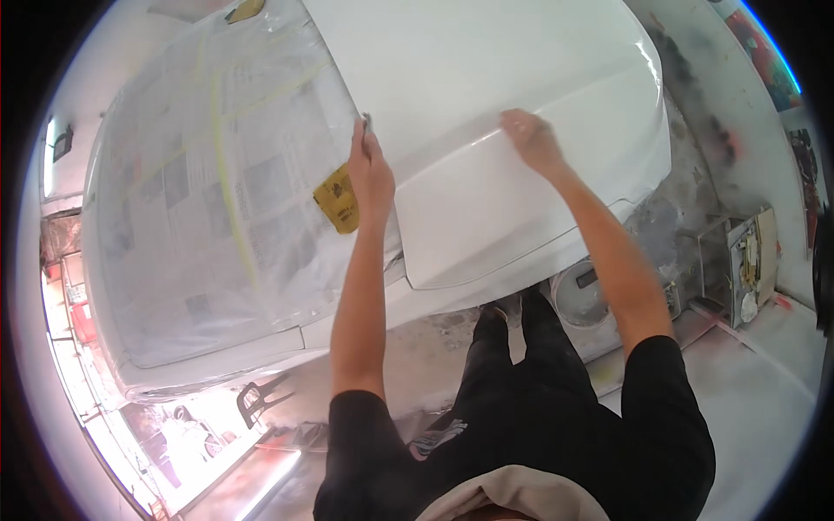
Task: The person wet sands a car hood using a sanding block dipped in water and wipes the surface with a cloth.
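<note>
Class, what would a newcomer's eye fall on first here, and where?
A broad, glossy white panel fills the upper middle, the blurred right hand at its crease. On the picture's left spreads translucent sheeting striped with yellow tape, a yellow-brown sheet showing beside the left hand.

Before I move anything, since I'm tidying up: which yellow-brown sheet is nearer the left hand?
The lower sheet, right beside the left hand; the upper sheet lies at the picture's top edge.
</note>
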{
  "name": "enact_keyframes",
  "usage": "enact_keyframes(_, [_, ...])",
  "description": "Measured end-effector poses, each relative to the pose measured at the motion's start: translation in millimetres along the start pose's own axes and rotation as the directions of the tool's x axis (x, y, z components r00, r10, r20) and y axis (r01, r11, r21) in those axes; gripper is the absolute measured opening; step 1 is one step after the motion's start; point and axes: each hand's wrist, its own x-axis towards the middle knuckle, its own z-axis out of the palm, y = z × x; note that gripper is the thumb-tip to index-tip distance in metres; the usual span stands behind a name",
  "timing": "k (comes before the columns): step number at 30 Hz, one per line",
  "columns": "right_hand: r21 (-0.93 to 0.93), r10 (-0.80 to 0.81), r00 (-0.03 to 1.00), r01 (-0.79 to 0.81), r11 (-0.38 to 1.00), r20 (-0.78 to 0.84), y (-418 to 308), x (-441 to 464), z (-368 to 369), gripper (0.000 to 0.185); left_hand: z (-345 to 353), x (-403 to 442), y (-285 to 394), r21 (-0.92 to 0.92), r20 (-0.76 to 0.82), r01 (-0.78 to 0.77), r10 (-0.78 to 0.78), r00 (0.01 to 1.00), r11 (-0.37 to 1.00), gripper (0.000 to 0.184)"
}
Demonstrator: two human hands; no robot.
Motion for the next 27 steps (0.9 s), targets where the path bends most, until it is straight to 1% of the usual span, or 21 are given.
enact_keyframes(1, [-0.024, 0.094, 0.989, -0.098, 0.995, -0.117, 18, -1, -9, 0.033, 8, 17, 0, 0.199, 0.009, -0.136, 0.137, 0.991, 0.971, 0.048])
enact_keyframes(3, [-0.332, 0.037, 0.982, -0.097, 0.938, -0.183, 71, 2, -10, 0.039, 29, 49, -38, 0.428, 0.251, -0.303, 0.211, 0.945, 0.852, 0.049])
enact_keyframes(4, [-0.389, 0.085, 0.989, -0.126, 0.913, -0.121, 84, 5, -14, 0.041, 37, 57, -59, 0.509, 0.375, -0.393, 0.214, 0.902, 0.765, 0.050])
enact_keyframes(6, [-0.495, 0.191, 0.982, -0.163, 0.854, 0.007, 97, 21, -36, 0.048, 46, 34, -74, 0.596, 0.388, -0.474, 0.284, 0.877, 0.648, 0.051])
enact_keyframes(7, [-0.512, 0.177, 0.984, -0.141, 0.847, 0.022, 103, 28, -43, 0.050, 48, 21, -75, 0.636, 0.400, -0.512, 0.321, 0.859, 0.577, 0.052])
enact_keyframes(9, [-0.536, 0.157, 0.986, -0.105, 0.838, 0.051, 107, 34, -49, 0.054, 32, -20, -72, 0.640, 0.465, -0.512, 0.241, 0.852, 0.573, 0.053])
enact_keyframes(10, [-0.574, 0.217, 0.972, -0.130, 0.808, 0.085, 103, 38, -50, 0.055, 29, -24, -70, 0.638, 0.498, -0.521, 0.211, 0.841, 0.567, 0.054])
enact_keyframes(13, [-0.544, 0.226, 0.971, -0.149, 0.826, 0.078, 101, 39, -50, 0.054, 35, 21, -87, 0.668, 0.523, -0.540, 0.194, 0.830, 0.512, 0.053])
enact_keyframes(14, [-0.534, 0.231, 0.969, -0.150, 0.832, 0.088, 100, 37, -51, 0.054, 44, 62, -99, 0.661, 0.481, -0.551, 0.275, 0.832, 0.510, 0.054])
enact_keyframes(15, [-0.527, 0.226, 0.970, -0.148, 0.837, 0.087, 102, 42, -53, 0.054, 53, 115, -106, 0.644, 0.444, -0.535, 0.302, 0.843, 0.547, 0.054])
enact_keyframes(16, [-0.516, 0.226, 0.970, -0.149, 0.844, 0.089, 101, 45, -51, 0.054, 59, 176, -116, 0.653, 0.433, -0.560, 0.355, 0.828, 0.510, 0.053])
enact_keyframes(17, [-0.506, 0.223, 0.971, -0.151, 0.849, 0.085, 102, 46, -50, 0.055, 68, 228, -119, 0.712, 0.375, -0.503, 0.340, 0.862, 0.489, 0.054])
enact_keyframes(18, [-0.503, 0.222, 0.972, -0.153, 0.851, 0.081, 103, 44, -54, 0.055, 72, 265, -105, 0.731, 0.376, -0.448, 0.245, 0.894, 0.514, 0.057])
enact_keyframes(19, [-0.496, 0.222, 0.970, -0.147, 0.856, 0.097, 102, 42, -56, 0.055, 79, 261, -109, 0.714, 0.374, -0.462, 0.270, 0.887, 0.527, 0.057])
enact_keyframes(21, [-0.516, 0.214, 0.971, -0.131, 0.847, 0.105, 101, 41, -56, 0.056, 74, 224, -115, 0.719, 0.351, -0.457, 0.294, 0.889, 0.523, 0.058])
enact_keyframes(22, [-0.519, 0.210, 0.973, -0.131, 0.845, 0.098, 102, 46, -54, 0.057, 64, 166, -112, 0.693, 0.398, -0.523, 0.341, 0.852, 0.496, 0.058])
enact_keyframes(23, [-0.524, 0.206, 0.975, -0.130, 0.842, 0.088, 101, 51, -52, 0.057, 57, 105, -105, 0.715, 0.417, -0.522, 0.316, 0.852, 0.465, 0.059])
enact_keyframes(24, [-0.534, 0.203, 0.976, -0.129, 0.836, 0.082, 103, 57, -51, 0.058, 48, 51, -89, 0.688, 0.468, -0.499, 0.204, 0.860, 0.527, 0.064])
enact_keyframes(25, [-0.546, 0.208, 0.975, -0.130, 0.827, 0.083, 103, 55, -49, 0.058, 43, 5, -77, 0.672, 0.481, -0.474, 0.151, 0.864, 0.569, 0.066])
enact_keyframes(26, [-0.559, 0.203, 0.978, -0.138, 0.817, 0.056, 108, 66, -45, 0.059, 41, -10, -60, 0.666, 0.497, -0.461, 0.113, 0.861, 0.587, 0.064])
enact_keyframes(27, [-0.577, 0.191, 0.981, -0.143, 0.804, 0.023, 118, 89, -37, 0.059, 44, 16, -71, 0.652, 0.502, -0.497, 0.165, 0.849, 0.572, 0.062])
